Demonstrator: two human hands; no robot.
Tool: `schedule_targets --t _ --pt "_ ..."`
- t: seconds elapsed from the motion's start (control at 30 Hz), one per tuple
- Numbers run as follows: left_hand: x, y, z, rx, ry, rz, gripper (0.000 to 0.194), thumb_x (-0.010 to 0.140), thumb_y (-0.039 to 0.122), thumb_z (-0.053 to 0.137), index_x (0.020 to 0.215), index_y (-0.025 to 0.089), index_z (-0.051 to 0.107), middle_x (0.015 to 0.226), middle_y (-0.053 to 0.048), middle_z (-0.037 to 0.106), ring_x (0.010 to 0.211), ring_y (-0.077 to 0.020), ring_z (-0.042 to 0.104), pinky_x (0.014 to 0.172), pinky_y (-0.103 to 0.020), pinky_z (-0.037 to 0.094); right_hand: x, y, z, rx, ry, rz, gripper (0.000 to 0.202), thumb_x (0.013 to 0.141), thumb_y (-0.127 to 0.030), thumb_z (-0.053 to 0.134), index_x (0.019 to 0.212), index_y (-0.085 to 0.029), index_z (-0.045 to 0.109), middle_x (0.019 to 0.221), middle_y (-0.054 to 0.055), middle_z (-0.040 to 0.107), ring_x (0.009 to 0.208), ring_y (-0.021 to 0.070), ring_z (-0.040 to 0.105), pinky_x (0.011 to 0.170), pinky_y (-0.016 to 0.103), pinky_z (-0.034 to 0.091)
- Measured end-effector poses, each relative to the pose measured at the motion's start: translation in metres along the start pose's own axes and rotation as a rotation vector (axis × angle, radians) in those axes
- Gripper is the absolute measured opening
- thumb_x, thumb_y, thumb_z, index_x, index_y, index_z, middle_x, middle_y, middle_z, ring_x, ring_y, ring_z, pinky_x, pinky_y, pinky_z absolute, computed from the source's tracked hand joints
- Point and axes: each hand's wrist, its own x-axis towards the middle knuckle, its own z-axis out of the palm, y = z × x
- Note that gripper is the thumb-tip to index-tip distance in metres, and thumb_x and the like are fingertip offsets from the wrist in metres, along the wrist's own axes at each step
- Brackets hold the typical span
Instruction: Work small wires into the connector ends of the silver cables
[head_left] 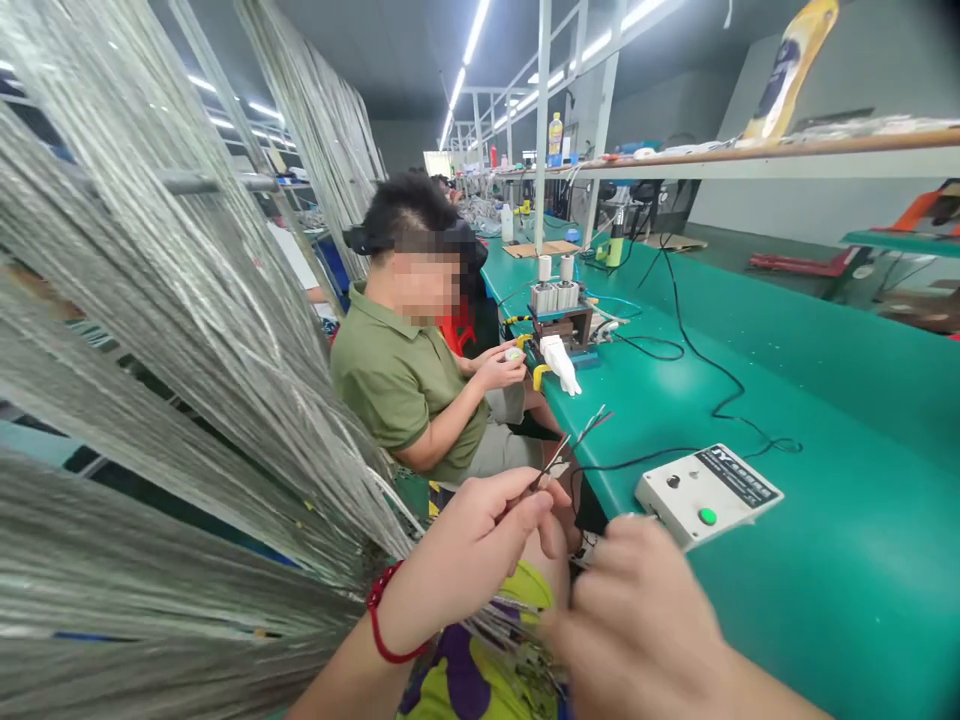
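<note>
My left hand (480,545), with a red braided bracelet at the wrist, pinches a few thin wires (556,458) between thumb and fingers. Dark and reddish insulation shows on them, and their pale ends fan out toward the bench. Lower right, my right hand (637,610) is smeared by motion. Its fingers look curled, but whether they hold anything is hidden. Below both hands, more grey cable ends (506,625) lie across my lap, over yellow-green and purple cloth.
Long bundles of grey cable (187,330) hang along the left. A co-worker (412,390) sits ahead, holding a small round item. On the green bench (847,560) are a control box (709,495) with a green button, a small press (559,310), a white glove (559,365) and black cords.
</note>
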Motion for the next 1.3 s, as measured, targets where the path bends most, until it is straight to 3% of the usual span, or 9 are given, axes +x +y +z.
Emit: schedule_targets --t 0.13,0.2,0.3,0.8,1.03,1.1,1.2,1.23,1.3 --pt "-0.009 0.009 0.007 -0.015 0.044 0.046 0.036 0.112 0.037 0.049 0.092 0.016 0.072 0.071 0.001 0.067 0.049 -0.0090 0.040 0.052 -0.023 0.036 0.021 0.001 -0.012 0.181 0.460 0.182 0.004 0.103 -0.030 0.061 0.101 -0.028 0.064 0.082 0.002 0.057 0.073 0.0212 0.053 0.066 0.036 0.044" --pt "-0.012 0.013 0.010 0.000 0.061 0.074 0.039 0.111 0.037 0.050 0.084 0.017 0.070 0.065 0.002 0.061 0.051 -0.0100 0.041 0.055 -0.023 0.037 0.032 0.000 -0.010 0.353 0.398 0.347 0.015 0.102 -0.039 0.066 0.095 -0.025 0.065 0.077 0.000 0.054 0.067 0.0183 0.051 0.060 0.031 0.042" --pt "-0.018 0.016 0.012 0.028 0.081 0.097 0.041 0.109 0.038 0.054 0.076 0.017 0.067 0.061 0.002 0.056 0.054 -0.0112 0.043 0.055 -0.023 0.036 0.039 -0.006 -0.006 0.468 0.211 0.429 0.028 0.100 -0.045 0.071 0.086 -0.022 0.065 0.071 -0.002 0.055 0.061 0.0156 0.049 0.056 0.029 0.040" --pt "-0.037 0.019 0.015 -0.010 0.117 0.075 0.037 0.105 0.035 0.061 0.074 0.016 0.069 0.069 -0.001 0.072 0.048 -0.0082 0.044 0.048 -0.022 0.035 0.027 -0.024 -0.007 0.620 0.151 0.425 0.022 0.104 -0.043 0.069 0.104 -0.023 0.078 0.074 0.001 0.067 0.061 0.0145 0.055 0.055 0.026 0.042" --pt "-0.039 0.020 0.016 0.037 0.096 0.095 0.041 0.108 0.042 0.055 0.079 0.017 0.069 0.066 0.000 0.067 0.050 -0.0105 0.047 0.050 -0.023 0.037 0.025 -0.023 -0.007 0.650 0.144 0.415 0.018 0.104 -0.041 0.069 0.105 -0.024 0.077 0.081 0.002 0.071 0.061 0.0134 0.055 0.055 0.025 0.045" --pt "-0.038 0.021 0.014 0.117 0.170 0.132 0.037 0.110 0.041 0.053 0.088 0.018 0.073 0.072 -0.001 0.067 0.060 -0.0139 0.056 0.058 -0.024 0.043 0.024 -0.021 -0.007 0.650 0.160 0.417 0.017 0.104 -0.040 0.069 0.105 -0.025 0.076 0.081 0.002 0.070 0.063 0.0138 0.056 0.056 0.025 0.045" --pt "-0.033 0.017 0.008 0.304 0.422 0.201 0.028 0.111 0.036 0.051 0.118 0.022 0.074 0.108 -0.006 0.074 0.096 -0.0205 0.067 0.085 -0.028 0.051 0.021 -0.019 -0.005 0.596 0.187 0.432 0.019 0.102 -0.042 0.072 0.100 -0.023 0.075 0.075 0.000 0.061 0.063 0.0145 0.055 0.056 0.026 0.044" --pt "-0.031 0.014 0.005 0.339 0.500 0.207 0.028 0.112 0.036 0.051 0.129 0.024 0.070 0.113 -0.006 0.073 0.099 -0.0207 0.067 0.087 -0.029 0.050 0.021 -0.019 -0.004 0.580 0.188 0.437 0.020 0.101 -0.043 0.072 0.098 -0.023 0.075 0.074 -0.001 0.059 0.062 0.0145 0.054 0.056 0.026 0.044" --pt "-0.026 0.006 -0.001 0.324 0.571 0.191 0.034 0.113 0.036 0.048 0.144 0.025 0.053 0.098 -0.002 0.069 0.083 -0.0179 0.063 0.077 -0.028 0.048 0.020 -0.020 -0.002 0.558 0.174 0.435 0.023 0.100 -0.044 0.072 0.095 -0.022 0.074 0.072 -0.001 0.056 0.060 0.0144 0.051 0.055 0.027 0.042"
